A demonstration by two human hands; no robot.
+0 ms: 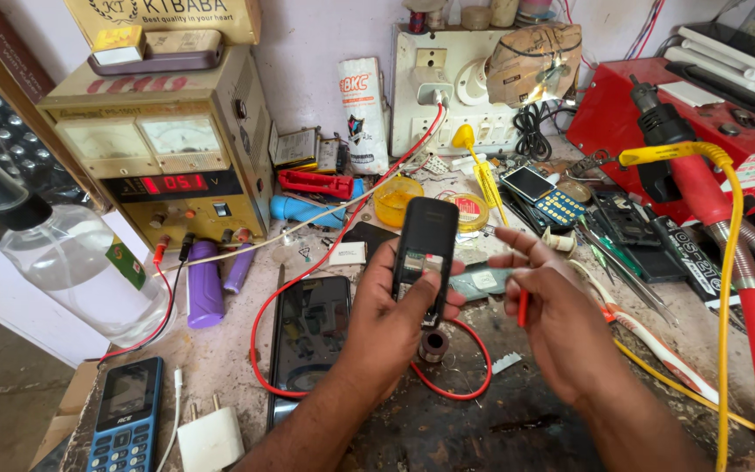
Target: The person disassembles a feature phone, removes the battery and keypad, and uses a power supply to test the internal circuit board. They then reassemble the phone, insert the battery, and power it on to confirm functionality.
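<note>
- Over the middle of the cluttered counter [447, 428], the left hand [386, 319] grips a small black phone [425, 253] upright, its back cover off — fingers wrapped around its lower half, thumb on the near edge
- Just to the right, the right hand [552, 310] is partly closed around a thin red probe [523, 308] pinched low in the palm, while its forefinger and middle finger stretch out toward the phone without touching it
- Under both hands a red wire [259, 332] loops across the counter, passing a small solder spool [432, 345] that stands just below the phone
- Beside the left wrist lies a dark smartphone [310, 336], flat and face up
- At the near left corner sit a blue keypad phone [126, 419] and a white charger plug [210, 440]
- Further left stands a clear plastic bottle [72, 253], with two purple cylinders [205, 284] lying near it
- Behind them a beige bench power supply [168, 144] shows a lit red display
- Along the right edge runs a red hot-air station [657, 114] with a yellow cable [727, 262] — well apart from the hands
- Near the back wall a yellow screwdriver [481, 170] leans beside a round yellow dish [397, 199]
</note>
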